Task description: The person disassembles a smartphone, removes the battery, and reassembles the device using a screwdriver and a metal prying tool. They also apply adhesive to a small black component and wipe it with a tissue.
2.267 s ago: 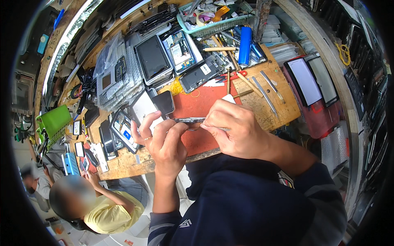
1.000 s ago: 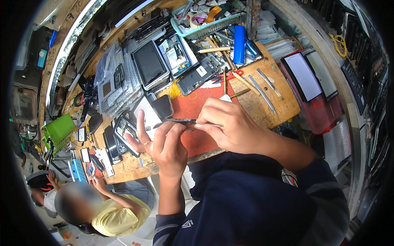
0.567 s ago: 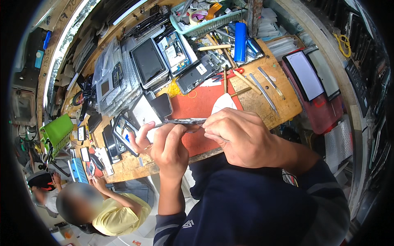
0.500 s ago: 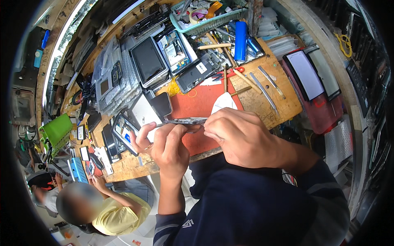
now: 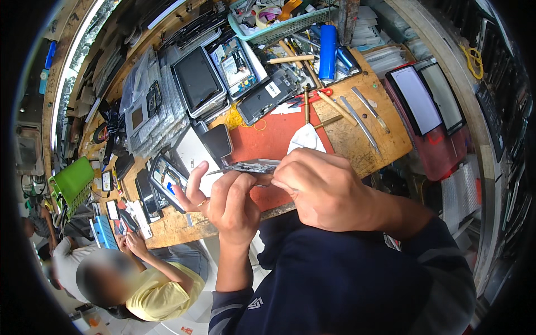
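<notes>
My left hand (image 5: 233, 209) is closed round the left end of an opened phone (image 5: 254, 166), seen nearly edge-on with its inner parts showing. Its index finger is stretched out past the phone, and a ring sits on one finger. At the phone's right end my right hand (image 5: 325, 187) is closed in a pinch; whatever lies between those fingertips is hidden. Both hands are raised over the near edge of the red mat (image 5: 262, 139). A white cloth or paper piece (image 5: 305, 139) lies just beyond my right hand. Left of the phone rests a dark phone (image 5: 217, 140).
Bagged parts (image 5: 162, 111), a tablet (image 5: 198, 81) and a black phone-like part (image 5: 269, 98) lie farther back. Tweezers (image 5: 360, 125), wooden-handled tools (image 5: 338, 109) and a blue cylinder (image 5: 328, 53) are on the right. A teal basket (image 5: 279, 30) stands behind. A person in yellow (image 5: 164, 287) works at lower left.
The phone has tilted a little, so more of its inner face shows. Both hands keep nearly the same place and grip. The view has shifted slightly.
</notes>
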